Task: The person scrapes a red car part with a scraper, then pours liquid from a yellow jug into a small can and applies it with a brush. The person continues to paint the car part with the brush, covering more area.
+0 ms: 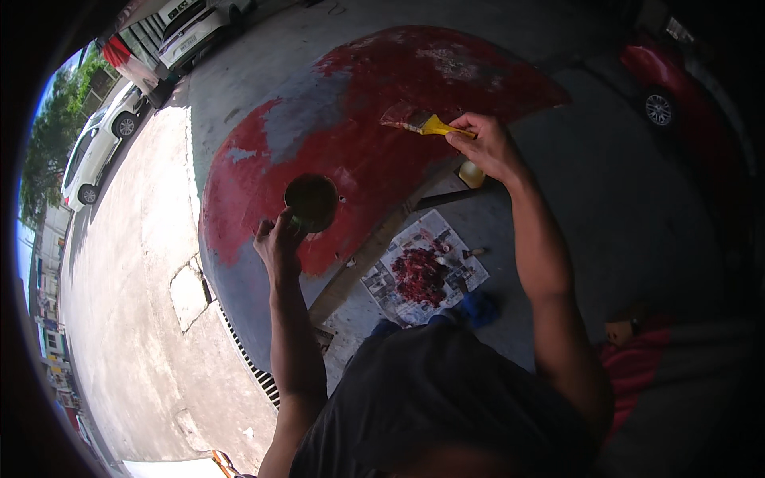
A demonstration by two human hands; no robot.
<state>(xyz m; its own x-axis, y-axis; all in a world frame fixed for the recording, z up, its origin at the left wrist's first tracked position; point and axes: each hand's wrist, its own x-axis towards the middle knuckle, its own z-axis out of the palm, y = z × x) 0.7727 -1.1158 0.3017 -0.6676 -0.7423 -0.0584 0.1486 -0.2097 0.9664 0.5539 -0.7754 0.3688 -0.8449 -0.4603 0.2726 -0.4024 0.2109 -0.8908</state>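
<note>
My right hand (488,145) is closed around the yellow handle of a flat paintbrush (438,126). Its bristles point left, over a large curved panel (319,159) that is patchy red and grey; whether they touch it I cannot tell. In my left hand (279,243) is a round, open can (311,203), held by its near edge above the panel's left part. The can's inside looks dark greenish; what it contains is too dark to make out. Both arms reach forward over the panel from the lower edge.
Near my feet, newspaper sheets (374,275) carry a heap of dark red scraps (420,276). A pale yellow container (471,174) stands by the panel's near edge. A drain grate (251,358) runs along the left. White cars (103,143) stand far left, a red car (645,76) at right.
</note>
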